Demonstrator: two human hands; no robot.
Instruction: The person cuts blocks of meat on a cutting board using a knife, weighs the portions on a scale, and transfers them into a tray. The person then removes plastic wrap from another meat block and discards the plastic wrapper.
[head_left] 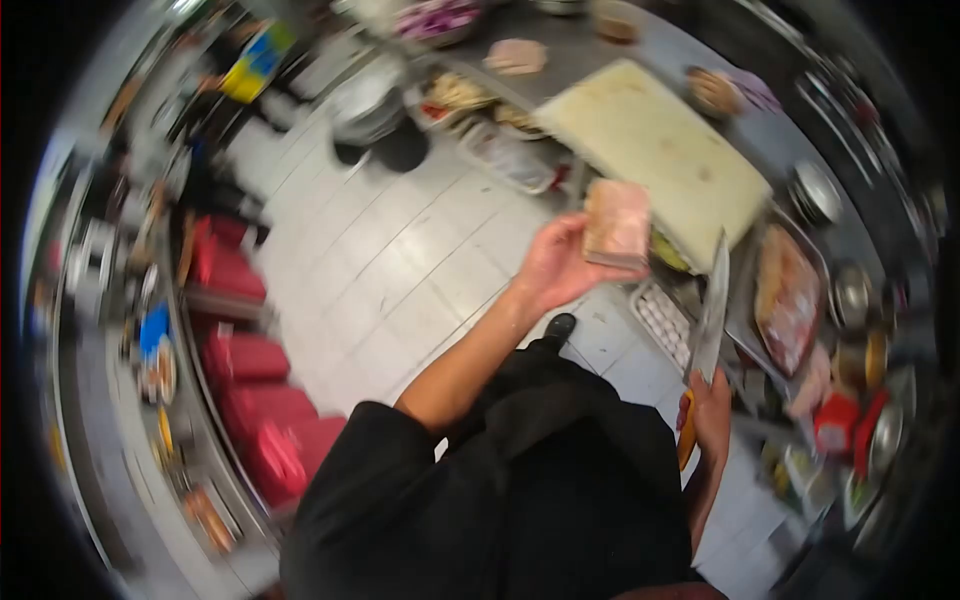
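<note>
My left hand (552,265) is closed around a thick block of raw pale pink meat (618,222), raised near the front edge of the cutting board. It looks like pork belly, though blur hides the detail. In my right hand (711,408) is a large kitchen knife (712,318), gripped by its yellow-orange handle. The blade points up and away from me, its tip at the board's near corner. The pale yellow cutting board (655,150) lies on the metal counter and carries some stains. A larger slab of raw meat (787,305) rests in a metal tray right of the knife.
Beneath the board's near edge sits a tray of small white round items (662,322). A bowl of purple pieces (437,20) and a flat pale piece (516,57) are at the back. Red bins (228,262) line the left side. Two people stand beyond the tiled floor (385,260).
</note>
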